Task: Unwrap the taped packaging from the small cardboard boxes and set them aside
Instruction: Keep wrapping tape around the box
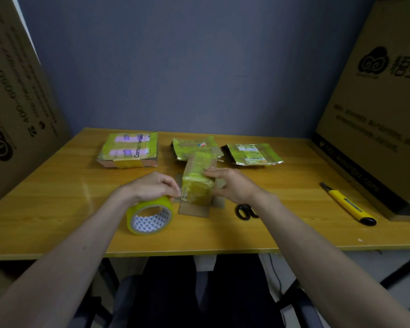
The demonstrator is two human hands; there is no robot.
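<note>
The flat taped package (pixel 129 149), beyond the left hand (pixel 154 187), bears the vertical black word "Contact lenses", partly covered by tape. The large cardboard carton (pixel 374 110), far to the right of the right hand (pixel 230 185), carries a black swirl-cloud logo beside Chinese characters reading "悟空", cut off at the frame edge; the smaller lines printed below are too blurred to read. The carton (pixel 14 95) far left of the left hand shows a similar swirl logo and a sideways number, roughly "400-6060-…", not fully legible.
</note>
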